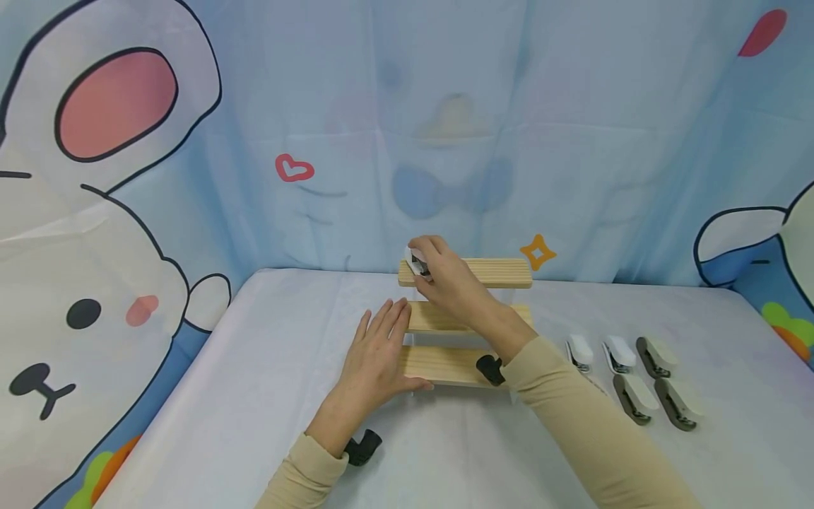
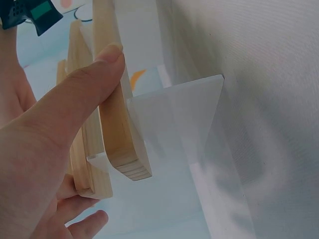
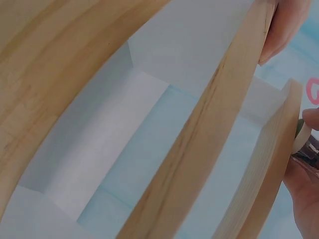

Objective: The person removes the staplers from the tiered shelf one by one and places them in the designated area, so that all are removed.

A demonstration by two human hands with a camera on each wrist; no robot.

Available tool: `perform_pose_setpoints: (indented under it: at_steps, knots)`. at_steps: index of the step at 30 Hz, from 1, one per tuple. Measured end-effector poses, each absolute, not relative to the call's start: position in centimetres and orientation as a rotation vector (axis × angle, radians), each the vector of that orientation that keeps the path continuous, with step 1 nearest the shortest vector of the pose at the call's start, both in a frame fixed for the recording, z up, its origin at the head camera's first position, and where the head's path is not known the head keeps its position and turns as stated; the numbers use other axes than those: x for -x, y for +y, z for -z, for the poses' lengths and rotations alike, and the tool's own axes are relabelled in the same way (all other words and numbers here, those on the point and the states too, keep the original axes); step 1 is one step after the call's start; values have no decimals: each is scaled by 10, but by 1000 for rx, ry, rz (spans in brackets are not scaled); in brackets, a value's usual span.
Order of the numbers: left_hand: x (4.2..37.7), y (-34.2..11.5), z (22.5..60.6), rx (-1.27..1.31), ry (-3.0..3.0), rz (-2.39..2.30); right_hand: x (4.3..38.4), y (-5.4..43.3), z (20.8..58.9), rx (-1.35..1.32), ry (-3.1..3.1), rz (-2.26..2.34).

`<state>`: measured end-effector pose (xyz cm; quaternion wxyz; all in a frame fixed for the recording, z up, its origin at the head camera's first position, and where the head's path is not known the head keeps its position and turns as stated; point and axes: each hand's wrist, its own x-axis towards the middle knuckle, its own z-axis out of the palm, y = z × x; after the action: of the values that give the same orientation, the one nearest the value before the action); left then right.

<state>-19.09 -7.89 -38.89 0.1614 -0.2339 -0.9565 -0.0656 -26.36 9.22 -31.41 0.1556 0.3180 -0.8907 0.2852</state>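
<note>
A three-step wooden rack stands on the table, its top plank (image 1: 499,272), middle plank (image 1: 439,318) and bottom plank (image 1: 445,364) joined by clear side panels (image 2: 184,109). With my right hand (image 1: 454,283) I hold a small white stapler (image 1: 416,263) at the left end of the top plank. That stapler (image 3: 311,147) shows only partly in the right wrist view. My left hand (image 1: 375,353) rests against the rack's left side, fingers straight by the middle plank. Its thumb (image 2: 94,74) lies against the bottom plank.
To the right of the rack lie several staplers, among them a white one (image 1: 618,353), a grey-and-cream one (image 1: 655,357) and another grey-and-cream one (image 1: 677,403). A blue cartoon curtain (image 1: 356,198) hangs behind the white-covered table (image 1: 254,396).
</note>
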Motion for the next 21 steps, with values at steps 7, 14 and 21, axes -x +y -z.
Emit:
perform_pose_setpoints:
  at_steps: [7, 14, 21]
  knots:
    - [191, -79, 388, 662, -2731, 182, 259, 96, 313, -931, -2514, -806]
    - [191, -79, 388, 660, -2753, 207, 255, 103, 312, -941, -2486, -803]
    - [191, -79, 389, 664, -2757, 228, 249, 111, 313, -939, -2448, -798]
